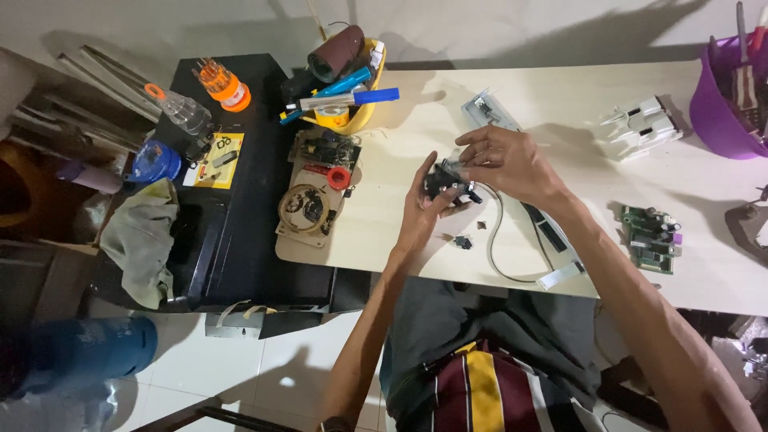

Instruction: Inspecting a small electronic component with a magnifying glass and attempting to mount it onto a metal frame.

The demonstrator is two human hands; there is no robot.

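You had the small black part (445, 186) held just above the surface (400, 128), left hand (422, 210) gripping it from below, right hand (506, 164) pinching its top. Two tiny bits (462, 241) lay loose beside it, so disassembly looked partway; the green board (650, 238) sat well apart, untouched.

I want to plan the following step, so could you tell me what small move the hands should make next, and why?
Probably steady the small black part in the left hand while the right hand works its top: both hands already pinch it above the table, with tiny loose pieces lying just below.
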